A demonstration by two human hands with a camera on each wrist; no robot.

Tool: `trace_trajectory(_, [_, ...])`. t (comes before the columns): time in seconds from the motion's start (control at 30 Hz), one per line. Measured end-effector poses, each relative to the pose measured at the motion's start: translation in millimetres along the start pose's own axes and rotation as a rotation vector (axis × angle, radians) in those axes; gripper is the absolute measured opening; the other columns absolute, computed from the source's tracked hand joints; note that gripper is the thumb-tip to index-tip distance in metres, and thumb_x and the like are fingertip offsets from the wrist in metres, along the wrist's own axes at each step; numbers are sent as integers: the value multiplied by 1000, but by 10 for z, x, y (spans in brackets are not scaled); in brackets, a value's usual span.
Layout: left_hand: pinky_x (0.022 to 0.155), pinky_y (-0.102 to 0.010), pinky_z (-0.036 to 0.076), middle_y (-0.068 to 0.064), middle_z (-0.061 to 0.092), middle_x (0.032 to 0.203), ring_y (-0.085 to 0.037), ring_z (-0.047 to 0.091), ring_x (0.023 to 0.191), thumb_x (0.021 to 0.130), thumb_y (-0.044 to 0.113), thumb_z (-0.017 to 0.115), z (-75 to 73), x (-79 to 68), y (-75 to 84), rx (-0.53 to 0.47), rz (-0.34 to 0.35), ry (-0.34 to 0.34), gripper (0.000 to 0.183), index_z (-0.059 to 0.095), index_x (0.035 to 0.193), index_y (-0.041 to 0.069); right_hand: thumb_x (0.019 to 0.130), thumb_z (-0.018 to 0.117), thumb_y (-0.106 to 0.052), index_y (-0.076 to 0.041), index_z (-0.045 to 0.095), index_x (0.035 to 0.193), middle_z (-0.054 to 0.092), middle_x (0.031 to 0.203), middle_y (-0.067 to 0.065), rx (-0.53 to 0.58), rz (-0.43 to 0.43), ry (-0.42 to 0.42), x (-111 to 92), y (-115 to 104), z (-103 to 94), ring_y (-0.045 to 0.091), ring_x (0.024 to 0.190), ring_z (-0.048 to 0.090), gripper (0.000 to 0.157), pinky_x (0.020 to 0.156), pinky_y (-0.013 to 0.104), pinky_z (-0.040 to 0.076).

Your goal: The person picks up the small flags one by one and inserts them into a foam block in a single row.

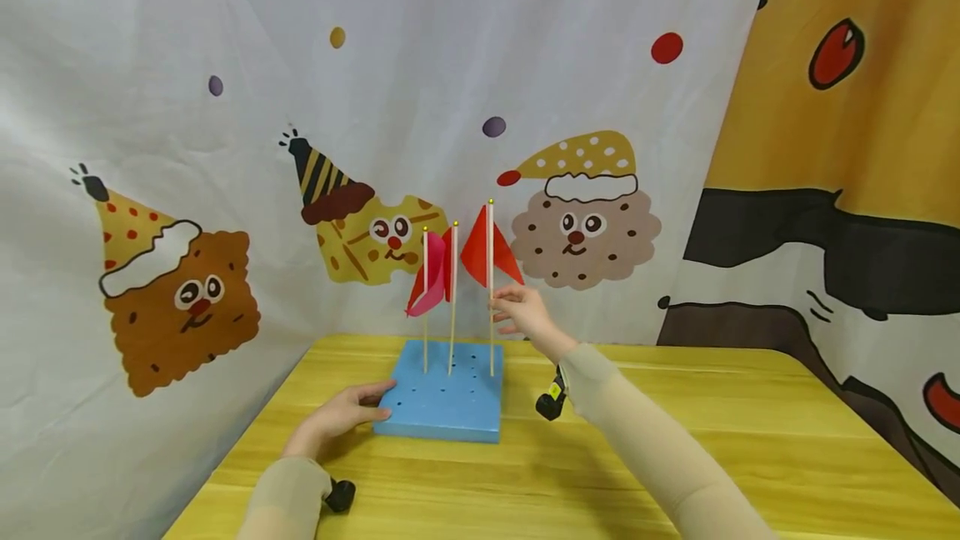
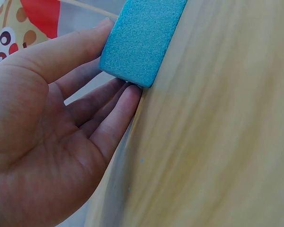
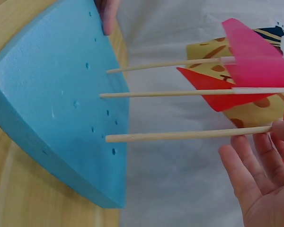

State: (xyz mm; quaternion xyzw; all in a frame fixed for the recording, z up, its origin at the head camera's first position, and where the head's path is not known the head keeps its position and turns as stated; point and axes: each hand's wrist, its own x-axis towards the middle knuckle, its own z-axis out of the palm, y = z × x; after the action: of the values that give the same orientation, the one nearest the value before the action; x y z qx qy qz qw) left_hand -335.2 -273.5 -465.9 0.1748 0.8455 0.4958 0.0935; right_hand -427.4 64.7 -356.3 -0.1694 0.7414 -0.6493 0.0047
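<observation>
A blue foam board (image 1: 457,411) with small holes lies on the table. My left hand (image 1: 337,413) holds its left edge, thumb and fingers around the foam's side in the left wrist view. Three wooden sticks with yellow tips stand upright at the board. One bears a pink flag (image 3: 255,54), another a red flag (image 3: 213,90). My right hand (image 1: 522,312) pinches the rightmost flagstick (image 3: 180,135) below its red flag (image 1: 476,250), the other fingers loosely spread. That stick's lower end is right at the board's surface, near several holes.
The wooden table (image 1: 660,432) extends to the right of the board and in front of it. Behind it hangs a white curtain (image 1: 420,48) printed with cartoon biscuits and cheese. A dark wrist device (image 1: 551,400) is strapped at my right wrist.
</observation>
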Motion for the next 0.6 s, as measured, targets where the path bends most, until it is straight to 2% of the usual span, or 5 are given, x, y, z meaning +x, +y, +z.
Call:
trace_trajectory(0.13, [102, -52, 40, -26, 36, 148, -44, 40, 131, 94, 23, 66, 7, 10, 1, 2, 0, 6, 63, 40, 147, 2, 96, 61, -12, 6, 61, 111, 63, 113, 27, 20, 7, -10, 13, 37, 86, 35, 89, 67, 24, 82, 59, 51])
trace_trajectory(0.2, [102, -52, 39, -26, 36, 149, -44, 39, 131, 94, 23, 66, 10, 15, -1, 8, 2, 7, 63, 40, 148, 3, 97, 60, -11, 8, 60, 113, 62, 116, 29, 28, 9, -9, 21, 62, 117, 33, 87, 67, 26, 82, 60, 50])
trace_trajectory(0.33, [103, -52, 39, -26, 36, 149, -44, 39, 132, 94, 24, 66, 15, 19, -9, 13, 4, 9, 63, 40, 148, 3, 97, 60, -10, 10, 59, 116, 65, 109, 24, 33, 13, 12, 50, 110, 169, 32, 86, 68, 28, 76, 54, 55])
trace_trajectory(0.5, [103, -52, 39, -26, 36, 148, -44, 39, 132, 94, 24, 67, 14, 20, -14, 1, 4, 16, 64, 41, 147, 2, 96, 61, -8, 9, 61, 114, 67, 105, 21, 35, 12, 33, 93, 156, 227, 36, 88, 68, 25, 65, 42, 58])
trace_trajectory(0.6, [103, -53, 39, -27, 36, 148, -45, 38, 132, 94, 24, 67, 8, 10, -16, -3, 7, 12, 64, 40, 147, 1, 96, 61, -9, 10, 61, 114, 67, 106, 21, 33, 16, 24, 112, 170, 254, 38, 90, 67, 26, 67, 43, 58])
